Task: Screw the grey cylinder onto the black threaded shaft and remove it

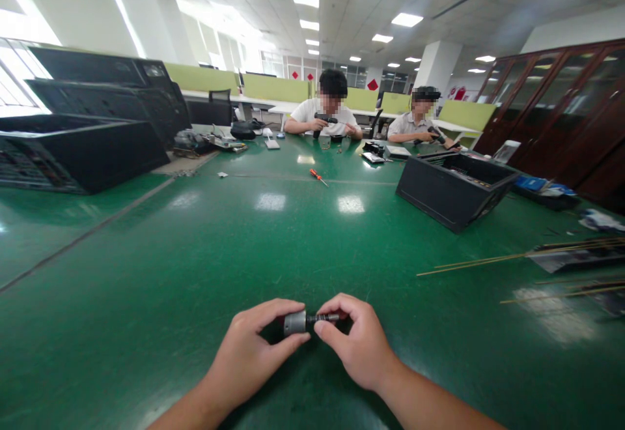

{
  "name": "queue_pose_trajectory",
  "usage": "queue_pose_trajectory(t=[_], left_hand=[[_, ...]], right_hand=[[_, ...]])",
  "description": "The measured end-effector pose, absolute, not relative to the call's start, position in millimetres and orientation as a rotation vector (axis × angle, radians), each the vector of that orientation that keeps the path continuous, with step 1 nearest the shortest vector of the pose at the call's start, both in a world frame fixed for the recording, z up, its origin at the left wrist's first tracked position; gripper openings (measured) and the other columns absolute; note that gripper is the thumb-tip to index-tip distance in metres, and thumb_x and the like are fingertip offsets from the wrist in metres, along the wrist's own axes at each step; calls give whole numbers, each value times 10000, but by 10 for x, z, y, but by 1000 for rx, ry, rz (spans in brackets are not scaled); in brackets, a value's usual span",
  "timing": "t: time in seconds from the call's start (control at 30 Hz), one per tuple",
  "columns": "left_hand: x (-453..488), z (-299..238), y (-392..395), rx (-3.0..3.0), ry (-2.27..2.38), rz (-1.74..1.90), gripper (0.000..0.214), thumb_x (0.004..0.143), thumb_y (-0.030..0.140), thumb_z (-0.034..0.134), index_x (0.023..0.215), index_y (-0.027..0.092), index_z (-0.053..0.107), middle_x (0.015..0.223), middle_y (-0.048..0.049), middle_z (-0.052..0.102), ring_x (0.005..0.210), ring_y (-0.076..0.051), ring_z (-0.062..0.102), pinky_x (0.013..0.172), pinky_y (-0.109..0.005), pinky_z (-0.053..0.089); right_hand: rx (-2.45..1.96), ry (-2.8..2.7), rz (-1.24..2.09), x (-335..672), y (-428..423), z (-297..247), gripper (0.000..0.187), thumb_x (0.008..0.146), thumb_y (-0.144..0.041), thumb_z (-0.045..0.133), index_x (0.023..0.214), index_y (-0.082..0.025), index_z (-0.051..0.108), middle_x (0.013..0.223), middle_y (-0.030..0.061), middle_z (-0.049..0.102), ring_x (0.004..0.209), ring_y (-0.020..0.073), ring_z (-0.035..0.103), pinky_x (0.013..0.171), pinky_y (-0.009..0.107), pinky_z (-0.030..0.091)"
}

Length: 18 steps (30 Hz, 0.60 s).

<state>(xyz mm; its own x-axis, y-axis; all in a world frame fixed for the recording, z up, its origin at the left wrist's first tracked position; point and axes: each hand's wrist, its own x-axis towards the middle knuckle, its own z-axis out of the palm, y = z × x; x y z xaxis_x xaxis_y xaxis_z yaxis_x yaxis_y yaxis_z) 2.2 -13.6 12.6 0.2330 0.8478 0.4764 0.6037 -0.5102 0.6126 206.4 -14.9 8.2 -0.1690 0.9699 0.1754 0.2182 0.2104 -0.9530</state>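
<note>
Low in the head view, just above the green table, both hands hold one small part. It is a grey metal cylinder (295,323) with a dark hole in its side and a thin, ridged shaft (326,318) sticking out to the right. My left hand (254,342) grips the cylinder between thumb and fingers. On the shaft, my right hand (359,339) is closed in a pinch, with the shaft's bright tip showing past the thumb. The part lies roughly level; its exact kind cannot be made out.
A red-handled screwdriver (318,176) lies mid-table. Black computer cases (63,150) stand at left, and an open black case (454,189) at right. Thin yellowish rods (478,264) jut in from the right. Two people (325,114) sit across the table, each holding a drill-like tool.
</note>
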Motion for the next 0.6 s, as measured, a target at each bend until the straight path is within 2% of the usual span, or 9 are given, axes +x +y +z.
queue_pose_trajectory(t=[0.6], left_hand=[[24,133,-131,2197,1350,1179,275,709,261,820,975,275,748,903,19,790,807,-184,750,776,-254,598]], right_hand=[[-1159,-1575,1036,2068,-153,90,62,768,-171,675,810,-171,720,739,4,649,727,157,578,700,261,433]])
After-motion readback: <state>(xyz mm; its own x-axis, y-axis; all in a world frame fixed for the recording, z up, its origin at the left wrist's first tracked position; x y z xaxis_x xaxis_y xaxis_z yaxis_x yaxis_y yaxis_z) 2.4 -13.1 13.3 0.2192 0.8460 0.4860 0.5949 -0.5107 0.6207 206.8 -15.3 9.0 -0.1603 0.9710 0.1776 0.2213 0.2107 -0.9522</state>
